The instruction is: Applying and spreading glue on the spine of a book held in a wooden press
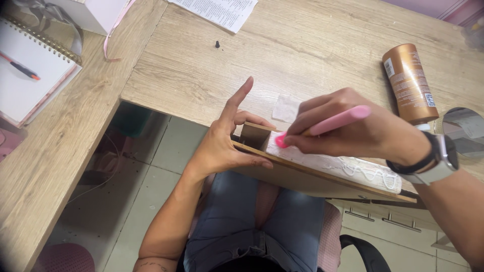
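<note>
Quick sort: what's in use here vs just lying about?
In use:
left hand steadying wooden piece
right hand holding pink spreader
white glue on the wood

Lying about:
bronze bottle
spiral notebook with pen
printed sheet
round mirror

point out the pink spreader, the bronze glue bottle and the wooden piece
pink spreader [337,121], head view, middle of its handle
bronze glue bottle [407,83], head view, middle of its body
wooden piece [312,177], head view, its long front side

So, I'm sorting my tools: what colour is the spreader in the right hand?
Pink plastic spreader, seen in the head view, held by the right hand.
</note>
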